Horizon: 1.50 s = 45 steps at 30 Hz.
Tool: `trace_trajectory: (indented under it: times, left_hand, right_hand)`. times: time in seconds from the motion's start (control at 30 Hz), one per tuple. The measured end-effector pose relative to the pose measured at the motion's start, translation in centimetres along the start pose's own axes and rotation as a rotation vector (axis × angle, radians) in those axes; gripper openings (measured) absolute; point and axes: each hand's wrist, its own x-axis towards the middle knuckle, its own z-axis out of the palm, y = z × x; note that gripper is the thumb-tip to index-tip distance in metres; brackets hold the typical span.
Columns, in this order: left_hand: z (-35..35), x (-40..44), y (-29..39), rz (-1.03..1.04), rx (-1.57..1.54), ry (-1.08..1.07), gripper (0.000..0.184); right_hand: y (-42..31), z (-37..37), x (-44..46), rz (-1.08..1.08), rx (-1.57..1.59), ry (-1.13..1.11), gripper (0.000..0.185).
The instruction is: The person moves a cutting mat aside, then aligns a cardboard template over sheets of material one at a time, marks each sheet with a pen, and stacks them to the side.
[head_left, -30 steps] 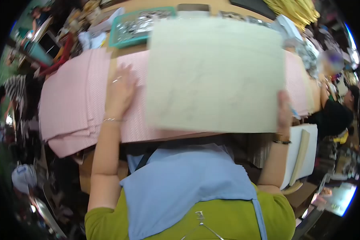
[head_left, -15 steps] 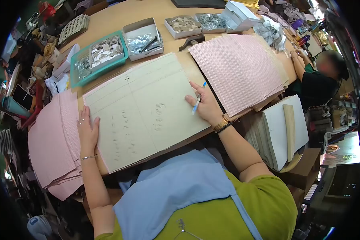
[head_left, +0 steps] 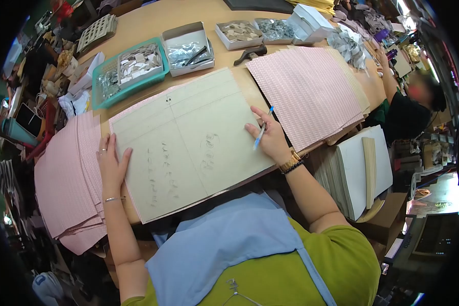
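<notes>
A large grey-green card sheet (head_left: 188, 130) lies in front of me, with ruled lines and handwriting on it. Beneath it, pink textured sheets (head_left: 136, 103) show along the far edge. My left hand (head_left: 113, 166) rests at the card's left edge, fingers stretched out and thumb on the card. At the right edge is my right hand (head_left: 273, 140), with a blue-and-clear pen (head_left: 257, 142) held across its fingers; thumb and forefinger lie near the card's border. The pen's lower end points down towards the card.
Pink patterned sheets are stacked on the right (head_left: 301, 94) and left (head_left: 64, 178). Behind stand a teal tray (head_left: 98, 97) of small pieces, a white box (head_left: 185, 31) and a dark-handled tool (head_left: 250, 54). A person (head_left: 405, 109) sits at the right.
The whole view has shifted slightly. My right hand with the pen and the card appear a little further right. The other person's arm has moved up.
</notes>
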Motion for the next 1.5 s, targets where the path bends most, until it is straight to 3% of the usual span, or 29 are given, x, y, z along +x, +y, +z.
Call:
trace_trajectory:
  times: [0.07, 0.17, 0.27, 0.37, 0.6, 1.17, 1.5]
  left_hand:
    - [0.0, 0.1, 0.1, -0.016, 0.062, 0.014, 0.066]
    - [0.3, 0.3, 0.0, -0.032, 0.069, 0.036, 0.067]
    - [0.4, 0.2, 0.1, -0.042, 0.046, 0.046, 0.068]
    - [0.9, 0.4, -0.3, -0.012, 0.008, 0.065, 0.07]
    - [0.7, 0.3, 0.0, -0.061, 0.04, 0.06, 0.075]
    - [0.8, 0.4, 0.6, -0.137, 0.052, 0.054, 0.074]
    - [0.9, 0.6, 0.5, -0.127, 0.083, 0.025, 0.072]
  right_hand:
    - [0.7, -0.1, 0.8, -0.029, -0.193, 0.041, 0.053]
    - [0.9, -0.6, 1.9, -0.34, -0.55, 0.066, 0.049]
    - [0.1, -0.5, 3.5, -0.323, -0.456, 0.038, 0.044]
    - [0.9, 0.0, 6.1, -0.51, -0.413, 0.039, 0.047]
    - [1.1, 1.5, 8.7, -0.38, -0.427, -0.031, 0.059]
    - [1.9, 1.9, 9.5, -0.372, -0.299, -0.022, 0.053]
    - [1.3, 1.6, 8.9, -0.402, -0.505, 0.049, 0.049]
